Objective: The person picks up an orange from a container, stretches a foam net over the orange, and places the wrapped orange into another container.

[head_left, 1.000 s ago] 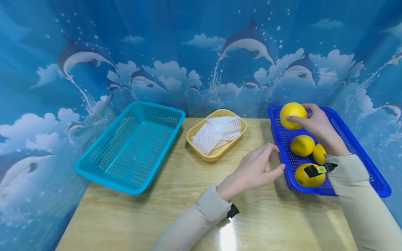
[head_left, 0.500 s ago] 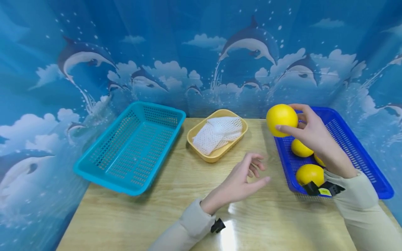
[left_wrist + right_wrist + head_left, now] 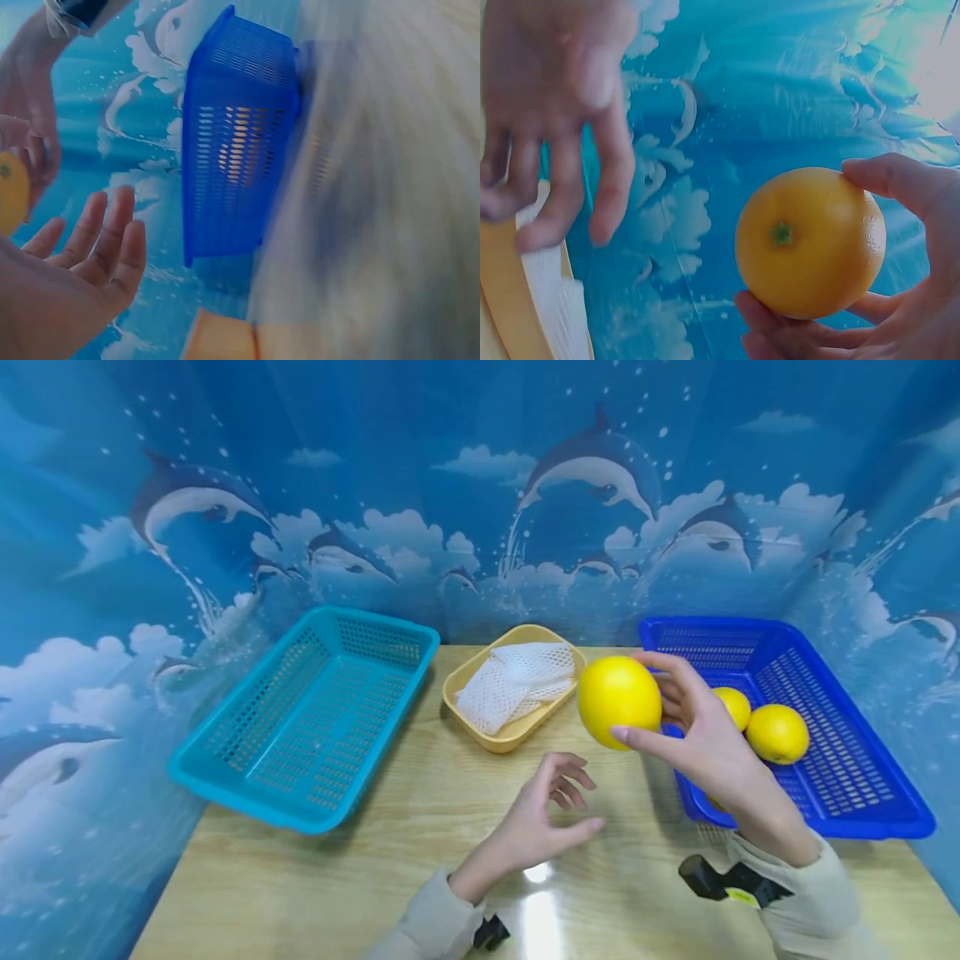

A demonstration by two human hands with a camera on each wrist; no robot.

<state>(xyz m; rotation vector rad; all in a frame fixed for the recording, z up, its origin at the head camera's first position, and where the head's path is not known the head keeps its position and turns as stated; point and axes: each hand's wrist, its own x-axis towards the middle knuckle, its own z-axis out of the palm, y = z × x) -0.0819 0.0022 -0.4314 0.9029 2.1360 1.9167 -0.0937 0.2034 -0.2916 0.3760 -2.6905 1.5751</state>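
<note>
In the head view my right hand [image 3: 712, 747] holds an orange [image 3: 617, 700] between thumb and fingers, raised over the table left of the blue basket [image 3: 862, 735]. The right wrist view shows the green stem spot of the orange [image 3: 810, 244]. My left hand [image 3: 528, 822] hovers over the table, fingers loosely bent and nothing in it. In the left wrist view the left hand [image 3: 79, 277] has its palm turned up below the orange [image 3: 11, 193], apart from it. More oranges [image 3: 778, 733] lie in the blue basket, partly hidden by my right hand and wrist.
A yellow tray [image 3: 501, 743] with a folded white mesh bag [image 3: 517, 681] stands at the back middle of the wooden table [image 3: 300, 893]. A teal basket [image 3: 315, 727] sits at the left. A dolphin-print curtain [image 3: 450, 468] hangs behind.
My right hand has carried the orange up out of the blue basket, leftward and nearer to me. My left hand has drawn back from the basket's edge, down and left.
</note>
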